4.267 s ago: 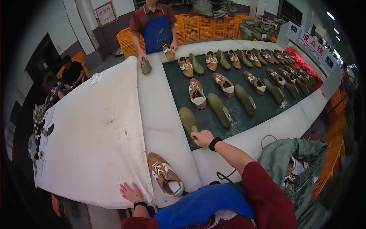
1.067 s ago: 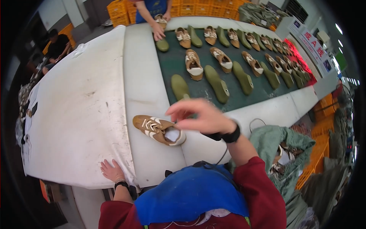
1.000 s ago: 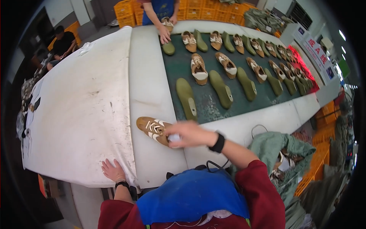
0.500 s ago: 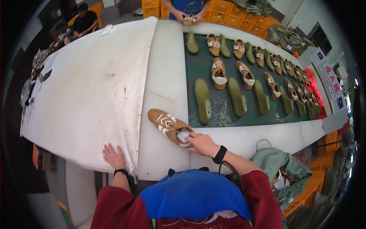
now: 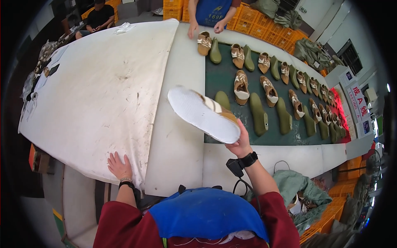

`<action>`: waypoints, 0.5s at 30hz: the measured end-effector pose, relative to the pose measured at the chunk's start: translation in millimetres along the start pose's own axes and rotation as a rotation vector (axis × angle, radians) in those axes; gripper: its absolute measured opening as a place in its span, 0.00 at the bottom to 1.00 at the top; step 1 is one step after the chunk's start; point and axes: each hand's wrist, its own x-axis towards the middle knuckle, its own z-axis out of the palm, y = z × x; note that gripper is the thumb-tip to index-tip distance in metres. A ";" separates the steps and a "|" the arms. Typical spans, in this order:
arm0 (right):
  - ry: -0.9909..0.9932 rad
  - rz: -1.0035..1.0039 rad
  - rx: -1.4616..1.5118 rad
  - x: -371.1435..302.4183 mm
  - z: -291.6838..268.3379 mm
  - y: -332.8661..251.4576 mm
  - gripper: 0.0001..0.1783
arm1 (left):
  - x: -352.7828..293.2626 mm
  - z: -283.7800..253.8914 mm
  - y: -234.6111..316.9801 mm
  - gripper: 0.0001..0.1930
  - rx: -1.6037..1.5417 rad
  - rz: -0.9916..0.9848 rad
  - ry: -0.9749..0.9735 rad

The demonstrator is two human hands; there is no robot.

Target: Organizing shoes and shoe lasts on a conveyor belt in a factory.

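Observation:
My right hand [image 5: 240, 142] grips a tan shoe upper [image 5: 203, 113] by its heel end, raised above the table. Its pale, flat underside faces up, and brown and white side panels show along one edge. Resting flat on the white cloth [image 5: 89, 91] near its front right corner, my left hand [image 5: 120, 165] has its fingers spread and holds nothing. Just beyond the held upper, on the green conveyor belt [image 5: 231, 138], lie green shoe lasts [image 5: 259, 115] and brown-and-white shoe uppers [image 5: 241, 87] in rows.
Across the table a person in a blue apron [image 5: 211, 12] stands by a shoe upper [image 5: 204, 43]. Another person [image 5: 99, 18] sits at the far left. A green sack [image 5: 297, 194] with shoe uppers is at my right. Orange crates [image 5: 248, 18] are stacked behind.
My right hand has lifted the shoe upper off the white tabletop and turned its underside up. Across the table, the other person has put down a shoe upper.

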 end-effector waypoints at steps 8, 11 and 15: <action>0.275 -0.214 -0.226 11.0 -37.0 4.1 0.22 | 3.3 -6.3 4.7 0.27 -0.007 -0.021 -0.047; 0.557 -0.202 -0.703 13.3 -44.4 20.2 0.14 | 2.3 -5.7 3.0 0.27 -0.003 -0.027 -0.045; 0.592 -0.214 -0.763 6.6 -38.6 27.5 0.14 | 2.8 -9.3 7.1 0.28 -0.007 -0.033 -0.080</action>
